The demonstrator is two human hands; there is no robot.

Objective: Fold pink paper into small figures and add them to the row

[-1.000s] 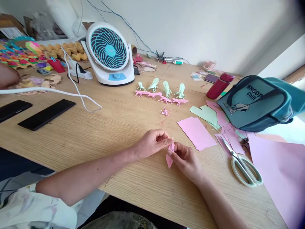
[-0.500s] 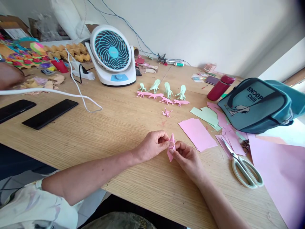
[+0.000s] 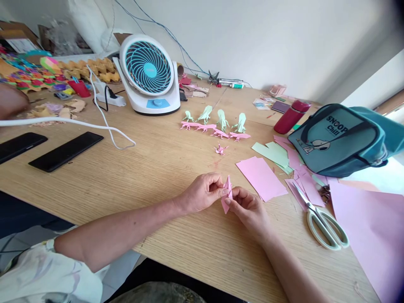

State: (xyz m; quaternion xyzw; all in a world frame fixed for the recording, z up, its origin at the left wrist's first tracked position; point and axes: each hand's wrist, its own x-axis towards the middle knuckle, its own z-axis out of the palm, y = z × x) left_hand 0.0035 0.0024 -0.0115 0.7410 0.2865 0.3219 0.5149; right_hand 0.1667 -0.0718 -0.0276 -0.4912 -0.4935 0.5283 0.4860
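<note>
A small pink folded paper piece is pinched between both my hands just above the wooden table. My left hand grips its upper part with closed fingers. My right hand pinches its lower edge from the right. Beyond them lies one small pink origami figure, and farther back a row of pink origami figures with green origami figures behind. A stack of pink paper squares lies right of my hands.
Scissors and a large pink sheet lie at the right, with a teal bag and red bottle behind. A desk fan, white cable and two black phones occupy the left. Another person's hand shows at far left.
My hands have lifted the pink piece slightly and turned it a little between the fingers. Nothing else on the table has moved.
</note>
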